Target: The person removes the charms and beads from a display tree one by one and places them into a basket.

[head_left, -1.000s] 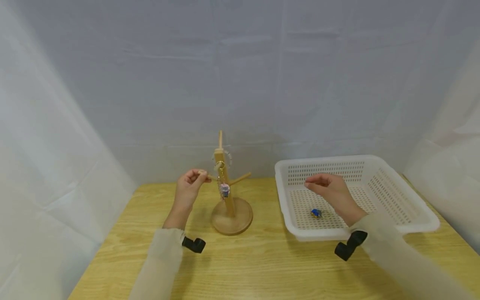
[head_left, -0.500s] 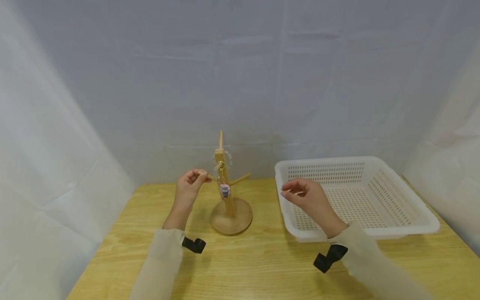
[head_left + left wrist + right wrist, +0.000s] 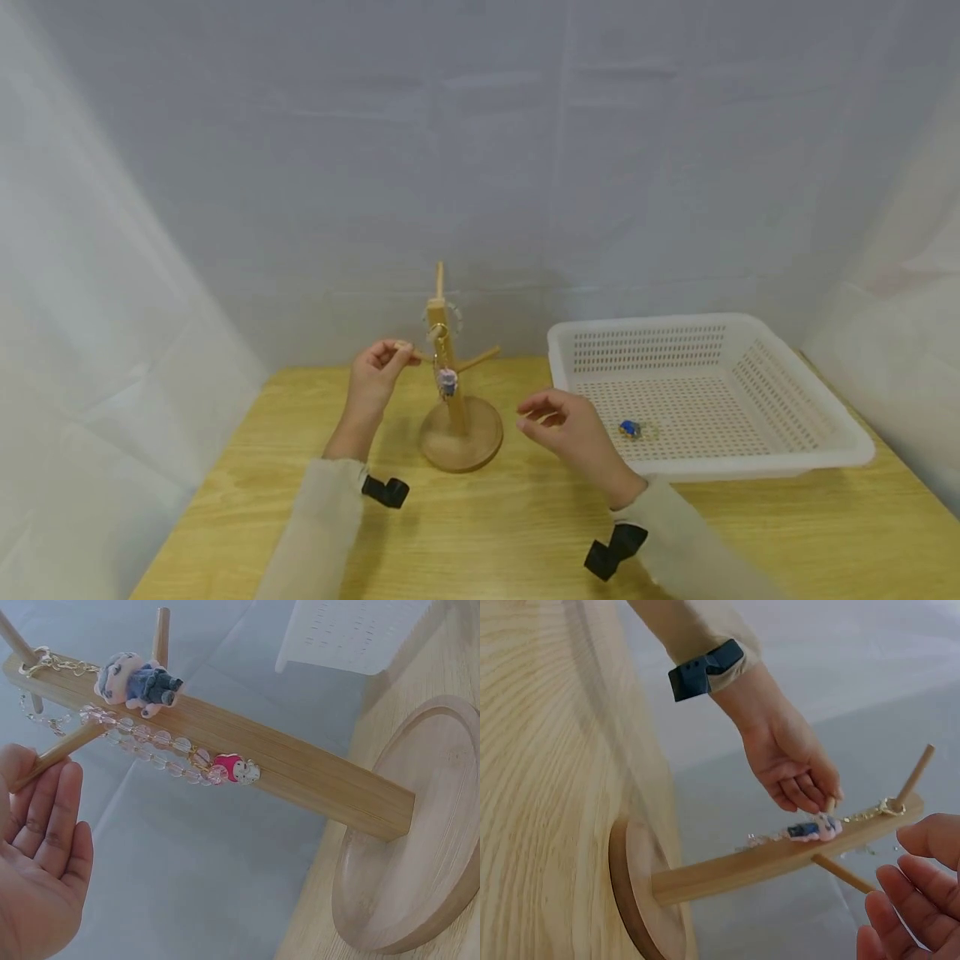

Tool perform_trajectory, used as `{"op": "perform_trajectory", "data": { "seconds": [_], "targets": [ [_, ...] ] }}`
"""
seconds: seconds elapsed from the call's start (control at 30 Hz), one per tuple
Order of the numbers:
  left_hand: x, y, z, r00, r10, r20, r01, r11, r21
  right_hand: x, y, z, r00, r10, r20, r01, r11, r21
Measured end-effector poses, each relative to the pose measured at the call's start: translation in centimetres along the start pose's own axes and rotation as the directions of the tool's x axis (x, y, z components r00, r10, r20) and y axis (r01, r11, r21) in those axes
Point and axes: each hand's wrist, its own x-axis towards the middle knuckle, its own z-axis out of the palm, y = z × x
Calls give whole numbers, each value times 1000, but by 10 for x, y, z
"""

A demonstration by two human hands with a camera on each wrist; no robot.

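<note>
My left hand [image 3: 373, 379] pinches the left peg [image 3: 66, 751] of a wooden jewelry stand [image 3: 461, 450], which stands upright on its round base. On that peg hangs a bracelet of clear and pink beads [image 3: 161, 746] with a small red-and-white charm. A keychain with a little pink-and-blue doll figure [image 3: 139, 682] hangs by its gold ring from the front peg. Behind the post, a clear beaded loop [image 3: 458, 318] shows. My right hand [image 3: 566, 429], fingers loosely bent and holding nothing, is between stand and basket; in its wrist view it is near another peg [image 3: 844, 873].
To the right stands a white plastic basket [image 3: 840, 457] with slotted walls. Inside it lies a small blue-and-yellow trinket [image 3: 628, 429] with a clear part. All stand on a wooden table [image 3: 480, 542], with pale cloth [image 3: 480, 167] hung behind and at the sides.
My right hand has moved left and lower, from over the basket to the gap beside the stand. The blue trinket, hidden half a second ago, shows again. My left hand stays on its peg.
</note>
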Motion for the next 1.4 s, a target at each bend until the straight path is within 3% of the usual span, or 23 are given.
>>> {"op": "perform_trajectory", "data": {
  "seconds": [0.17,0.43,0.83,1.03,1.4],
  "targets": [
    [-1,1,0,1000,-5,-8,5,1000,2,3,0,15,999,-47,11,47,999,20],
    [0,1,0,1000,-18,-13,18,1000,3,10,0,37,1000,-4,19,3,998,62],
    [-1,1,1,999,-32,-25,32,999,8,19,2,63,996,77,-33,-71,987,147],
    [-1,1,0,999,-24,-25,24,1000,0,22,9,74,995,74,-61,-60,979,197],
    [-1,0,0,1000,-17,-20,17,1000,6,33,16,89,982,114,-151,-89,982,164]
  ]
}}
